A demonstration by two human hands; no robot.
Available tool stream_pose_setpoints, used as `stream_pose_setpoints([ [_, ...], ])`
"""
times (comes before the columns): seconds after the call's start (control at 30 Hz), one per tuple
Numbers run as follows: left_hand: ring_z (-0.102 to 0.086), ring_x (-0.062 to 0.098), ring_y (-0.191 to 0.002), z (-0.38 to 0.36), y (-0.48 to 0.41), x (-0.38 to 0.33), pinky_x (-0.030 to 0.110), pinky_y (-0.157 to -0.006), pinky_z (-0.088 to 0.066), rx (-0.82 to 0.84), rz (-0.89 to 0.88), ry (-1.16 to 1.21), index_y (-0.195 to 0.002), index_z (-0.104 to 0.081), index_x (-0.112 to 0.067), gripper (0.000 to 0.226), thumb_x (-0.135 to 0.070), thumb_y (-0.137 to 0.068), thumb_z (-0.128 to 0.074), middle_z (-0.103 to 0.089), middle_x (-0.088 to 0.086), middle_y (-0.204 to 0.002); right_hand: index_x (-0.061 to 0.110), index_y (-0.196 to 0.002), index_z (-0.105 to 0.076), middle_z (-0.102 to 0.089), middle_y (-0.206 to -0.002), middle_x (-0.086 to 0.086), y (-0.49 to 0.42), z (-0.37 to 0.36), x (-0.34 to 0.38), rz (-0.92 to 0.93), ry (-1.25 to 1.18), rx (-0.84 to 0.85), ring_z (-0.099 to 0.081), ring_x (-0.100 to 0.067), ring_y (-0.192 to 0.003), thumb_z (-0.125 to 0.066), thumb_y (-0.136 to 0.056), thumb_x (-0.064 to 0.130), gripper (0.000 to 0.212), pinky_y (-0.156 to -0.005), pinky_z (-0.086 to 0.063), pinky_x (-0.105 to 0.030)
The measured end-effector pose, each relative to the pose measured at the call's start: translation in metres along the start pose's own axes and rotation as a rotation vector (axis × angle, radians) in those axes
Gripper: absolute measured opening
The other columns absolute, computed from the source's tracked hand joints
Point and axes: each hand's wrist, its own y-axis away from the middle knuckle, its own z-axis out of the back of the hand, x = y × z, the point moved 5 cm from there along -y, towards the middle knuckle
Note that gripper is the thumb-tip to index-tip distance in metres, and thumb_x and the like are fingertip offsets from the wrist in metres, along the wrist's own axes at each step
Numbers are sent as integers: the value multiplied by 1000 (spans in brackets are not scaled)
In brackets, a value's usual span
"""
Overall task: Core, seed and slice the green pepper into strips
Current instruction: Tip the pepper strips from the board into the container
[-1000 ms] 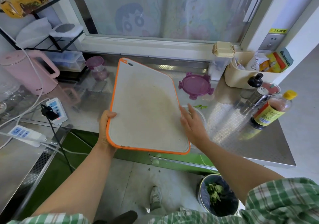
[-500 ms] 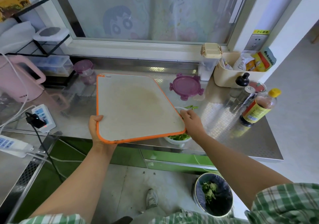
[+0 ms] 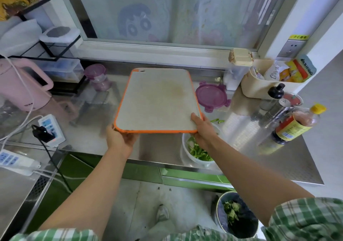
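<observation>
An orange-rimmed grey cutting board (image 3: 157,99) is held just above the steel counter (image 3: 259,157), its surface bare. My left hand (image 3: 120,140) grips its near left corner from below. My right hand (image 3: 202,129) grips the near right corner, thumb on top. A white bowl (image 3: 187,157) with green pepper strips (image 3: 198,152) stands at the counter's front edge, partly under my right wrist. Two loose pepper bits (image 3: 218,121) lie on the counter beyond the bowl.
A purple lid (image 3: 211,95) lies right of the board. Bottles (image 3: 295,123), a shaker and a cream caddy (image 3: 263,84) crowd the right. A pink kettle (image 3: 20,86), power strips (image 3: 50,127) and cables sit left. A bin (image 3: 237,216) with green scraps stands on the floor.
The board has swung from tilted and skewed to level and square over the counter. Both hands now hold its near corners, and the bowl of strips has come into view.
</observation>
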Motion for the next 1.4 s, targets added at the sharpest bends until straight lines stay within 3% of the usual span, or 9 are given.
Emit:
stream_pose_setpoints([
  [0.07,-62,23,-78,17,-15,6,37,-72,-56,-73,32,-201,-88,-63,-15,31,-27,-99,-36,-68,10,-84,16,-120,-55,-67,-103,-5,-10,-2,5,80,64,-44,-66,-16,-82,-53,-98,12,23,-58,-56,-26],
  [0.17,-57,23,-75,36,-35,12,34,-68,-48,-155,-90,-731,-87,-65,-12,19,-21,-97,-51,-68,19,-97,15,-124,-53,-67,-103,-3,-22,1,8,140,123,-107,-66,-17,-84,-54,-97,12,27,-57,-55,-27],
  [0.27,-49,33,-107,45,-49,8,39,-84,-43,-211,-224,-1332,-105,-71,-18,23,-26,-97,-51,-59,17,-120,16,-121,-57,-68,-107,-8,-31,1,3,161,188,-150,-66,-22,-89,-56,-96,14,25,-71,-56,-36],
  [0.37,-31,37,-128,50,-62,15,45,-102,-37,-152,-109,-1684,-111,-68,-29,25,-31,-96,-48,-36,13,-142,13,-116,-60,-68,-108,-13,-38,1,-7,169,247,-168,-65,-26,-93,-57,-95,12,21,-79,-56,-41],
  [0.5,-31,37,-128,70,-78,26,44,-109,-32,-80,53,-1740,-120,-60,-21,29,-28,-94,-49,-20,15,-149,14,-111,-60,-68,-99,-8,-42,-3,-17,166,263,-182,-66,-21,-87,-56,-96,10,17,-79,-56,-38],
  [0.67,-30,36,-121,90,-94,21,45,-103,-36,-106,51,-1745,-124,-50,-10,34,-27,-94,-51,-20,12,-145,14,-113,-61,-68,-104,-12,-54,-4,-21,165,333,-210,-65,-24,-92,-60,-94,13,19,-88,-54,-43],
  [1.0,-25,37,-133,111,-141,-16,48,-114,-21,-253,84,-1658,-144,-41,-9,48,-28,-100,-32,-9,11,-158,11,-124,-54,-66,-113,-14,-61,-23,-45,120,453,-217,-65,-27,-100,-64,-92,16,34,-91,-54,-48],
  [1.3,-9,36,-145,105,-141,-23,47,-119,-10,-245,53,-1638,-145,-39,-3,50,-25,-102,-27,0,17,-161,12,-121,-49,-62,-110,-8,-58,-40,-38,123,617,-275,-62,-26,-101,-60,-92,15,31,-90,-52,-42],
  [1.4,-6,36,-146,87,-131,-32,45,-119,-9,-322,-143,-1593,-146,-37,-1,50,-25,-101,-36,-1,19,-160,14,-118,-46,-61,-111,-6,-53,-48,-64,22,622,-255,-61,-26,-105,-59,-92,15,29,-95,-50,-46],
])
